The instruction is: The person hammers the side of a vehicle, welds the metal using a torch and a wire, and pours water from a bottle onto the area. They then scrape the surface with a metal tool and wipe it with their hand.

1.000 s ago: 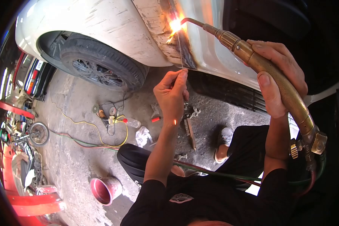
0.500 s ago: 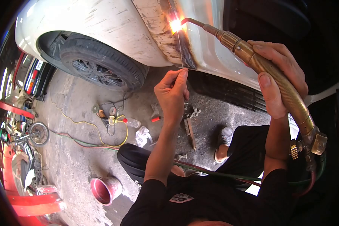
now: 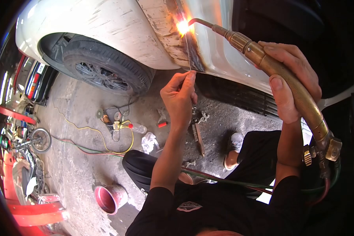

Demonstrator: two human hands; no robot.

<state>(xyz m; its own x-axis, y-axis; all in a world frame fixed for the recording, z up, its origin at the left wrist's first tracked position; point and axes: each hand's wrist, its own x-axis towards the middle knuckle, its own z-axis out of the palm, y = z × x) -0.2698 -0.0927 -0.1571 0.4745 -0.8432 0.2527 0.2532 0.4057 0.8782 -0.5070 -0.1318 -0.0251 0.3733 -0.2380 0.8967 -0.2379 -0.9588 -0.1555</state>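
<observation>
A person in a black T-shirt, whose small pale chest emblem (image 3: 188,206) is too small to read, works a flame against the scorched, rust-streaked seam of a white car body panel (image 3: 106,23). The right hand (image 3: 293,74), raised with the arm bent, is wrapped tight around the ribbed grip of a long brass gas torch (image 3: 303,98). Its thin bent nozzle ends in a bright yellow flame (image 3: 183,26) on the seam. The left hand (image 3: 179,100), wrist straight and palm turned away, pinches a thin metal filler rod (image 3: 188,51) between thumb and fingertips. The rod runs up to the flame. A red and a green hose (image 3: 232,181) trail from the torch's valves across the person's lap. On the grey concrete floor (image 3: 78,157) beside the black tyre (image 3: 106,67) lie a yellow cable (image 3: 102,139) and a wire brush (image 3: 198,137). Near the floor's lower edge a red bucket (image 3: 109,198) tilts on its side, its contents impossible to tell.
</observation>
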